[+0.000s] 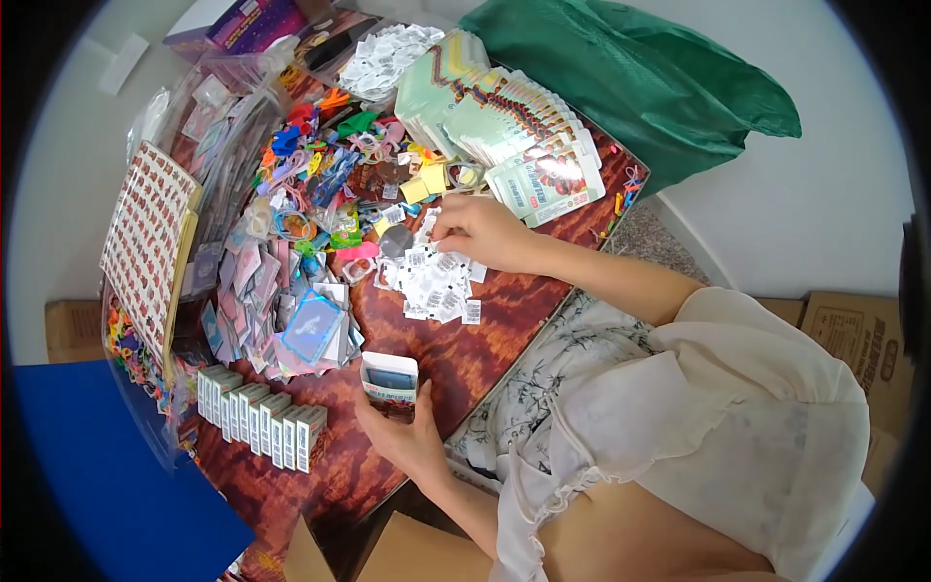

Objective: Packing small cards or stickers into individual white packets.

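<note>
My left hand (pixel 405 435) grips a small open-topped card box (pixel 391 384), holding it upright just above the table; a dark bluish content shows inside. My right hand (pixel 485 233) is over a heap of small white printed packets (pixel 436 283), its fingers pinched together. Whatever is between those fingertips is hidden. Beside the heap lie a dark round disc (pixel 396 241) and a pink piece (pixel 359 251). A pile of picture cards (pixel 262 291) spreads out beyond the box, with a blue-framed card (pixel 312 325) on top.
Filled small boxes (pixel 262 423) stand in a row at lower left. Colourful trinkets (pixel 325 160) cover the middle. Flat green cartons (pixel 543 179) fan out at the back, near a green bag (pixel 640 73). A sticker sheet (pixel 145 233) leans at left; an open cardboard box (pixel 417 553) sits below the edge.
</note>
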The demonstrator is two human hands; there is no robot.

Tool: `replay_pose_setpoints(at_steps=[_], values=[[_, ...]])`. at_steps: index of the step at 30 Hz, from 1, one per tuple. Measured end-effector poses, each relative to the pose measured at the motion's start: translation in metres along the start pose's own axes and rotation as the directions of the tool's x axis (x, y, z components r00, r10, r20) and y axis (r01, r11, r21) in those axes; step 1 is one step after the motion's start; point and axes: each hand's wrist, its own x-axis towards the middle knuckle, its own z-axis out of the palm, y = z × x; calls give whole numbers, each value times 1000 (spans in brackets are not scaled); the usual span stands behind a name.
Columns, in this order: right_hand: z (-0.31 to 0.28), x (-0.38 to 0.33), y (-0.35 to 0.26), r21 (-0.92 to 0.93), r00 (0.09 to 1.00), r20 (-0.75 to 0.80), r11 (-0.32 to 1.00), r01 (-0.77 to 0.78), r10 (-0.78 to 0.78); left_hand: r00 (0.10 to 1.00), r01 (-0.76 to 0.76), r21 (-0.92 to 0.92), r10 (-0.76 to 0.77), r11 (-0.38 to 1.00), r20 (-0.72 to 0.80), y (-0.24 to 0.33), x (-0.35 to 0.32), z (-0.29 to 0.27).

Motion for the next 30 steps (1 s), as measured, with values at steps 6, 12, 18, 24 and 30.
replay_pose_setpoints(at_steps=[6,12,18,24,30], values=[[-11,5,4,369,993,63,922,-120,104,1000,28,-139,-28,990,3,1,-1,-2],[-28,15,7,570,951,145,762,-306,274,1000,2,-120,-1,993,5,2,1,-3],[-14,5,-4,98,994,44,990,98,-103,999,-39,-48,39,998,-4,-4,1,-3],[5,-12,-19,-76,996,65,995,66,-61,999,-52,-27,52,998,-15,-3,0,-5],[-14,-12,-17,132,998,60,991,-34,26,1000,-1,-120,0,993,-12,-1,0,-4]])
